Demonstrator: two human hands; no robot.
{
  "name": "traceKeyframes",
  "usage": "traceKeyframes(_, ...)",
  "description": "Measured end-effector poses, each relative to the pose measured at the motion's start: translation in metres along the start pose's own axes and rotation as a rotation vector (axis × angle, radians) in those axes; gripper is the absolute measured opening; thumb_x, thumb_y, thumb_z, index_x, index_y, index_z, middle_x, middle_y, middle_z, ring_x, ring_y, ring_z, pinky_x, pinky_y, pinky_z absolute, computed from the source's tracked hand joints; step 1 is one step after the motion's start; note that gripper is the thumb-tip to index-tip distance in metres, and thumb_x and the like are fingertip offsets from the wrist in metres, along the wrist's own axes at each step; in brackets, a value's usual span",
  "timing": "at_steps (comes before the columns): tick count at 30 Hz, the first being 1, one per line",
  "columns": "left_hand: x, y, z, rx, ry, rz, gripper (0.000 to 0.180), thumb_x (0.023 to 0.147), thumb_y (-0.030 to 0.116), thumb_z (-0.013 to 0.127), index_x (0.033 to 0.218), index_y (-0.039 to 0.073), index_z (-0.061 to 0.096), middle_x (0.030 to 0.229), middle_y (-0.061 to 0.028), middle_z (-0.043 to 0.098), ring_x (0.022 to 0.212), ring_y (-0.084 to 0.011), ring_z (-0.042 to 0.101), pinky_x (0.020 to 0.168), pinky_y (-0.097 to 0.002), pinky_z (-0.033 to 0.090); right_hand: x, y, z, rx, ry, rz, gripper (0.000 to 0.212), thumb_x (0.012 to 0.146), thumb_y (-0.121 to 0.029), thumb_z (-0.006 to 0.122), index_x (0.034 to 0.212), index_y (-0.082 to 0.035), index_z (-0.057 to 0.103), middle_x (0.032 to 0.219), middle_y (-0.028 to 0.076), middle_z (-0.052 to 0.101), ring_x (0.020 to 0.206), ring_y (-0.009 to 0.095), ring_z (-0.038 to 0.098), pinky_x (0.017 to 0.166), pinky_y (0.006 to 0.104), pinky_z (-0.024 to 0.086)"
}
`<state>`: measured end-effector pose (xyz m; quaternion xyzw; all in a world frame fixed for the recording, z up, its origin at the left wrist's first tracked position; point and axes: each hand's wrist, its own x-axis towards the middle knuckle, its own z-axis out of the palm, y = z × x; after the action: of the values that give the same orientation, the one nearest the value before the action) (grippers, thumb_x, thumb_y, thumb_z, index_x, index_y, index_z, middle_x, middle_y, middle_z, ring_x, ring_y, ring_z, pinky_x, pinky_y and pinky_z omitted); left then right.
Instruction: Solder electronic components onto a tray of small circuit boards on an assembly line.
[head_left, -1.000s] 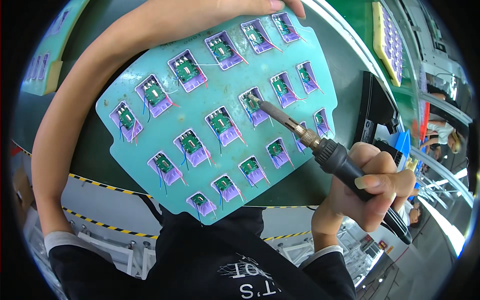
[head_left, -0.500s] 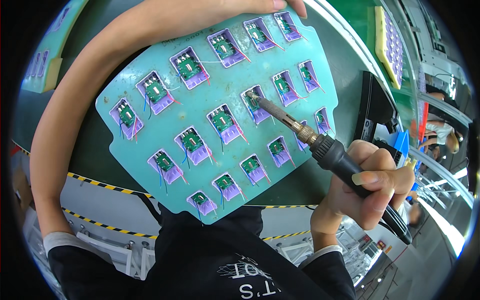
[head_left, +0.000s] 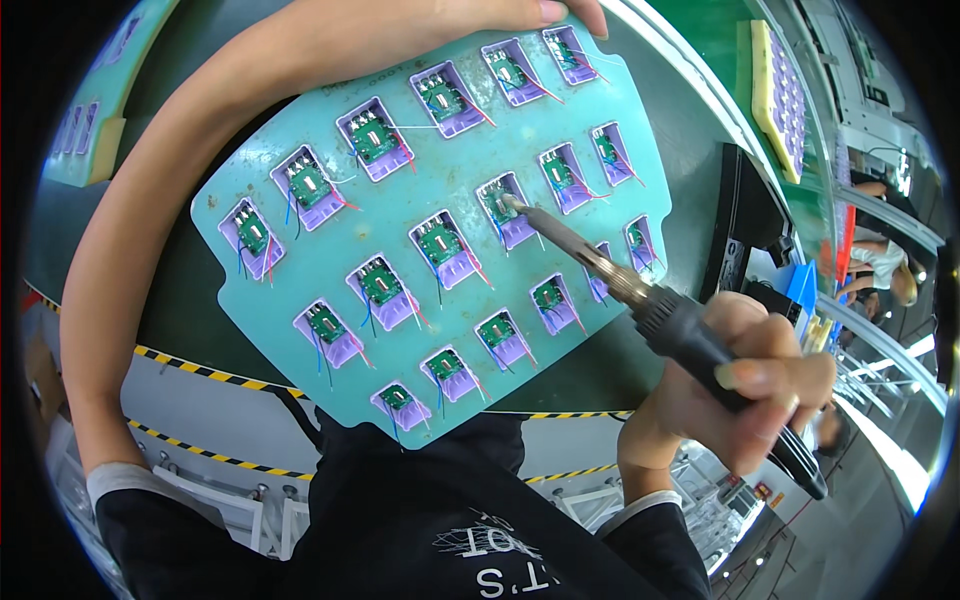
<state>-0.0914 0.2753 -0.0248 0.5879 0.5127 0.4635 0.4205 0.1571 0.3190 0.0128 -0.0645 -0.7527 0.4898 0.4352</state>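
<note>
Beside the teal tray (head_left: 390, 225), the right hand (head_left: 762, 385) holds a soldering iron (head_left: 665, 316).

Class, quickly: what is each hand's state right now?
Left hand: at the far edge of the turquoise tray, partly cut off; grip unclear.
Right hand: closed, holding a soldering iron.

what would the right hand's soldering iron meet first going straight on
Held by the right hand, the soldering iron would probably meet the green circuit board in the purple housing at its tip; whether they touch is unclear.
</note>
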Motion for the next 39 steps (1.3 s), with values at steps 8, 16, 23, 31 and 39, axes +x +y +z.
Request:
traceKeyframes(8,0.006,0.006,0.001,0.038,-0.011,-0.026,0.028,0.091,0.015,0.047,0.113,0.000,0.053,0.102,-0.0080,0.057,0.095,-0.0131,0.052,0.085,-0.0269,0.040,0.010,-0.006,-0.036,-0.065,0.480,-0.140,0.019,0.078,-0.012,0.043,0.067,-0.009,0.029,0.055,-0.001,0.035,0.039,0.007,0.017,0.035,0.0179,0.019)
traceKeyframes(16,0.038,-0.057,0.008,-0.435,-0.162,0.870,0.027,0.091,0.013,0.047,0.114,-0.002,0.051,0.102,-0.0079,0.058,0.095,-0.0123,0.053,0.085,-0.0265,0.041,-0.002,0.003,-0.049,0.086,0.186,-0.003,0.018,0.083,-0.013,0.049,0.079,-0.007,0.033,0.061,0.010,0.054,0.037,0.010,0.028,0.035,0.0221,0.025)
traceKeyframes(23,0.046,-0.066,0.011,-0.471,-0.183,0.938,0.025,0.092,0.015,0.047,0.109,-0.002,0.055,0.099,-0.0070,0.059,0.091,-0.0108,0.054,0.082,-0.0251,0.042,0.006,0.005,-0.024,-0.054,0.081,0.105,0.017,0.082,-0.017,0.050,0.073,-0.006,0.041,0.049,0.001,0.039,0.039,0.005,0.022,0.038,0.0200,0.021)
traceKeyframes(31,0.043,-0.063,0.011,-0.461,-0.165,0.899,0.024,0.092,0.015,0.047,0.106,-0.002,0.056,0.097,-0.0063,0.059,0.089,-0.0103,0.053,0.080,-0.0245,0.042,0.002,0.008,-0.025,-0.057,-0.005,0.116,0.019,0.085,-0.020,0.049,0.074,-0.006,0.043,0.048,0.002,0.040,0.034,0.004,0.027,0.036,0.0205,0.024)
traceKeyframes(39,0.039,-0.060,0.008,-0.412,-0.134,0.888,0.024,0.092,0.015,0.047,0.106,-0.002,0.056,0.097,-0.0066,0.059,0.090,-0.0108,0.053,0.081,-0.0252,0.042,0.001,0.008,-0.022,-0.078,0.000,0.110,0.020,0.085,-0.021,0.050,0.074,-0.006,0.043,0.047,0.002,0.039,0.033,0.004,0.027,0.037,0.0201,0.025)
